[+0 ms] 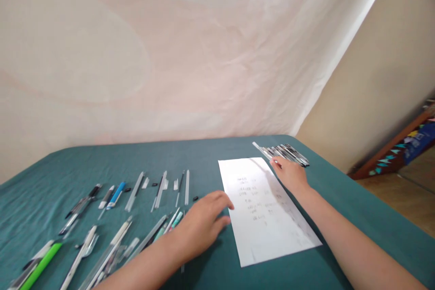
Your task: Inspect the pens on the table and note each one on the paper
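Beside the left edge of a white sheet of paper (251, 235), my left hand (207, 219) hovers with its fingers curved and apart, holding nothing. Faint handwriting covers part of the sheet. My right hand (290, 173) reaches past the paper's far right corner, its fingers pinched on one end of a pale, clear pen (261, 150). That pen slants along the left side of a row of dark and clear pens (285, 152) laid close together. My fingers hide the pen's near end.
Pen parts lie across the left of the green-covered table (204, 154): clear barrels (187, 188), refills and small caps (145, 183). Nearer are a blue pen piece (116, 195), a bright green pen (42, 265) and a pile of pens (110, 251). A pale cloth (170, 54) hangs behind.
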A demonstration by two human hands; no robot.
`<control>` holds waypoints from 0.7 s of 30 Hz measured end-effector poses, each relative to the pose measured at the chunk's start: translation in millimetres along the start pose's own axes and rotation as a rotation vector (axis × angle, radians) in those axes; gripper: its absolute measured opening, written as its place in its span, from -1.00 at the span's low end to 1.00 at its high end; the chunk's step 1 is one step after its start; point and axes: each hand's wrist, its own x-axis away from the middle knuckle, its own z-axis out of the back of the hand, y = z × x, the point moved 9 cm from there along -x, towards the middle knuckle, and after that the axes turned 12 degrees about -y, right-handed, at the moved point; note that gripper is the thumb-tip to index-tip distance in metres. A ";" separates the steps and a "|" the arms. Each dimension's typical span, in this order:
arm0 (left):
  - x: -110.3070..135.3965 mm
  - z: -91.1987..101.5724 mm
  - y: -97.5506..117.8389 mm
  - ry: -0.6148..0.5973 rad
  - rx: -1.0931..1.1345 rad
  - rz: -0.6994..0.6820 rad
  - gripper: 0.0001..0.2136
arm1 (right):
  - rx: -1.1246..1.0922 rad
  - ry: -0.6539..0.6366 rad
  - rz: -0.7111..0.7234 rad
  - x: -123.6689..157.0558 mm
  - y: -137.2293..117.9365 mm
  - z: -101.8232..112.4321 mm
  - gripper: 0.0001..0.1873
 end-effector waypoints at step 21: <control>-1.1 -59.7 30.5 -0.177 -0.272 -0.198 -0.73 | 0.120 -0.095 -0.100 -15.8 32.2 -39.0 -0.68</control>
